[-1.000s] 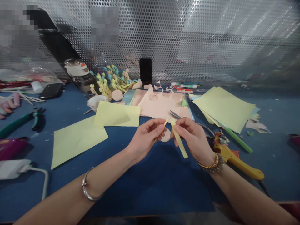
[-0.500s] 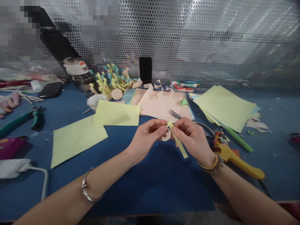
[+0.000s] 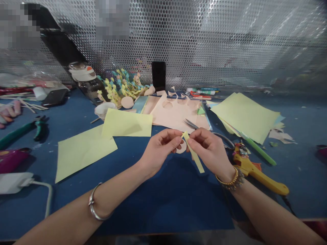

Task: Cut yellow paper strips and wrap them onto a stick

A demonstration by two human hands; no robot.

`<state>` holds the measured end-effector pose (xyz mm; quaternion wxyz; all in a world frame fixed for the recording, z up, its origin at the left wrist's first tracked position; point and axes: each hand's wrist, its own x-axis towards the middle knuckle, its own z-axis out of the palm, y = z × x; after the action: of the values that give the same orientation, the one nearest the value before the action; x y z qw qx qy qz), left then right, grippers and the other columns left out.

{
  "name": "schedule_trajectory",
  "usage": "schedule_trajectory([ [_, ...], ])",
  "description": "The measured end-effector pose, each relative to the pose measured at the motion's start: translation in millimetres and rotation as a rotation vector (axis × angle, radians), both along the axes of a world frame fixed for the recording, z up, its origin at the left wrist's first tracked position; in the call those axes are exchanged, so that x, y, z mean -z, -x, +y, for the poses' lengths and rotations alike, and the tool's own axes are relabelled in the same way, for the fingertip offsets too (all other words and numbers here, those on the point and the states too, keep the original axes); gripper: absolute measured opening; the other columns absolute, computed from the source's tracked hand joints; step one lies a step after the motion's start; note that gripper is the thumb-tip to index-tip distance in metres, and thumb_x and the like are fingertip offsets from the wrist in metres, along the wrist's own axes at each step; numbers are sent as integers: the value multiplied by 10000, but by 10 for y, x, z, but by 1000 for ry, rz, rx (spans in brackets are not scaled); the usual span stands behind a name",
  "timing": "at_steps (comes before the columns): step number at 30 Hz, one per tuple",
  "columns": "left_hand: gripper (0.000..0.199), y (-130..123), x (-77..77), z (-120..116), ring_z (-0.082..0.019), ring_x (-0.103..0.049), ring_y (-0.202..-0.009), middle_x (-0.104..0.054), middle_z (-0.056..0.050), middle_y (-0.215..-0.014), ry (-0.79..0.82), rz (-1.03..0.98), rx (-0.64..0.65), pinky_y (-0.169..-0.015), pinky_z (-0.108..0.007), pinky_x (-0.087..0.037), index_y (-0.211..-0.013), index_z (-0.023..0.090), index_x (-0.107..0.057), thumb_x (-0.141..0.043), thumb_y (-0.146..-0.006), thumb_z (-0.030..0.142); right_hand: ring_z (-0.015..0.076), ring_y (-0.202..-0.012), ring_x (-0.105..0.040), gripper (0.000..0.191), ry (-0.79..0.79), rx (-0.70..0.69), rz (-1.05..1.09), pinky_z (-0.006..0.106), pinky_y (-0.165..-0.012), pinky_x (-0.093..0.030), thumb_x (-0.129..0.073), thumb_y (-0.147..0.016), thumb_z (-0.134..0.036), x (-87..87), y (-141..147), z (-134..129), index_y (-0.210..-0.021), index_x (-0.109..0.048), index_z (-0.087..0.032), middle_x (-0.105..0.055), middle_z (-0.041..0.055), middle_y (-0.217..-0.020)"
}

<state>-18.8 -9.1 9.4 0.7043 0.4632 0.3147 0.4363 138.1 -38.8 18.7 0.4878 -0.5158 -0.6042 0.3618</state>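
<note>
The yellow strip [image 3: 196, 158] is up between the 2 hands, over the blue table [image 3: 158, 204], with its long tail slanting down; the left hand [image 3: 162, 146] has its thumb and finger shut on the bent top end, but I can't see deeper inside; the right hand [image 3: 213, 149] is curled, pinching the strip near that bend; a soft pinch, with edges lined up, should make a neat bend with no rips.
</note>
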Motion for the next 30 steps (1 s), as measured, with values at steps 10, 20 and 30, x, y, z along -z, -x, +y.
schedule_trajectory([
  [10,110,-12,9,-8,-73,-536,-630,-618,14,-698,16,-32,12,-601,-206,-385,-859,171,-653,-689,-787,246,77,-441,-561,60,-4,20,31,197,-420,-466,-605,-794,-236,-6,17,-2,-806,-571,-188,-601,-40,-608],
  [20,116,-19,18,-16,-87,-533,-647,-617,8,-716,28,-24,-7,-611,-221,-391,-859,179,-661,-697,-776,251,70,-411,-542,54,-33,33,-14,190,-392,-453,-603,-812,-240,14,14,-17,-827,-581,-193,-590,-42,-589],
  [30,119,-32,39,-31,-100,-543,-655,-620,6,-718,-10,-8,-37,-621,-237,-408,-858,187,-670,-698,-768,259,76,-422,-538,24,-75,32,-53,190,-384,-445,-584,-826,-227,31,13,-22,-832,-572,-207,-571,-44,-587],
])
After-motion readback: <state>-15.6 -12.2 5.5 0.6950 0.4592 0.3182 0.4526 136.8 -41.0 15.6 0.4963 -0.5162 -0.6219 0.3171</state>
